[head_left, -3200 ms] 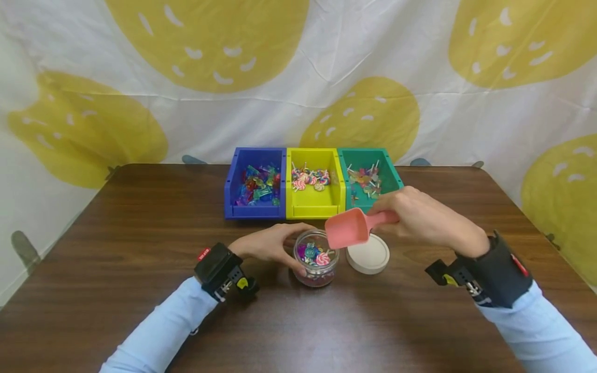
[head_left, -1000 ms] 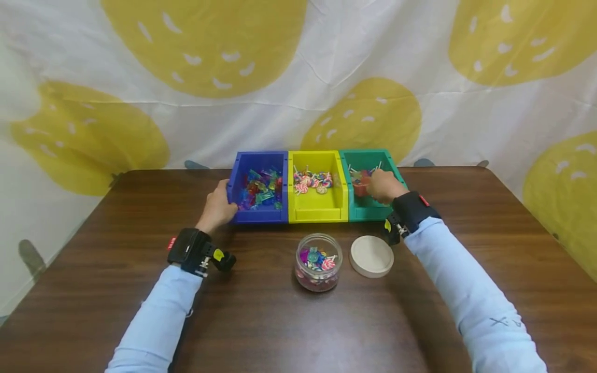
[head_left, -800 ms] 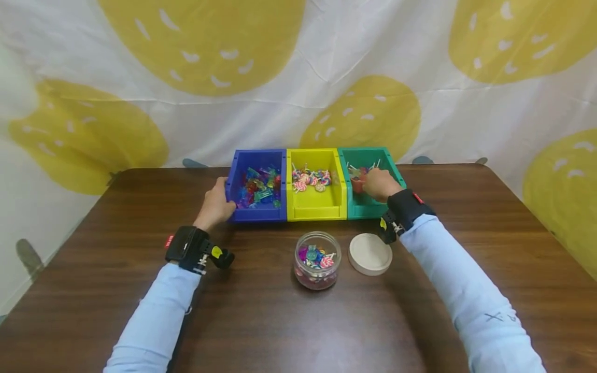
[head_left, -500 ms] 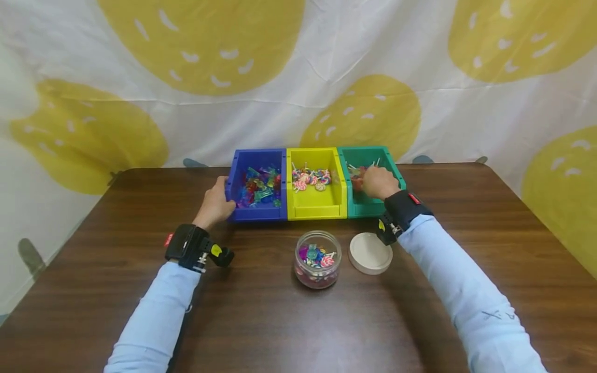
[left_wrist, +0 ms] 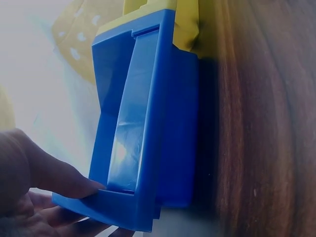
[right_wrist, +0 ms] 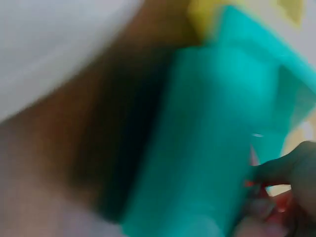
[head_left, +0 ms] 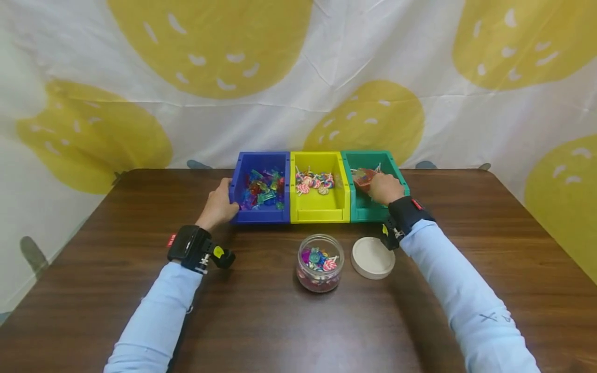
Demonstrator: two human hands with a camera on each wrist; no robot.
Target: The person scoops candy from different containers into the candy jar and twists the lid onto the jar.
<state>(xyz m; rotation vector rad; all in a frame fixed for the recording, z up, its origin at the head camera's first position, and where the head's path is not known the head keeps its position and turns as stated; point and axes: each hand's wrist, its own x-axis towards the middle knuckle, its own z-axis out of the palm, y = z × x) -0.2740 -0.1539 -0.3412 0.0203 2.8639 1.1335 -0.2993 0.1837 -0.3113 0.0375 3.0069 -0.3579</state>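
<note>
My left hand grips the outer side wall of the blue bin; in the left wrist view the thumb lies over the rim, with fingers beneath. Inside that bin are clear, colourful candy-shaped pieces. At the right, my right hand holds a pink scoop down in the green bin, among small lollipops partly hidden by scoop and hand. Its handle is covered by the fingers. The right wrist view is blurred.
Between them sits a yellow bin with swirl lollipops. In front stands an uncapped glass jar partly filled with mixed pieces. A white lid lies right of it, close to my right wrist. A patterned cloth hangs behind the table.
Since the earliest frame, my left hand has left the jar and taken hold of the blue bin. The scoop has gone from above the jar into the green bin, where it now tips up.
</note>
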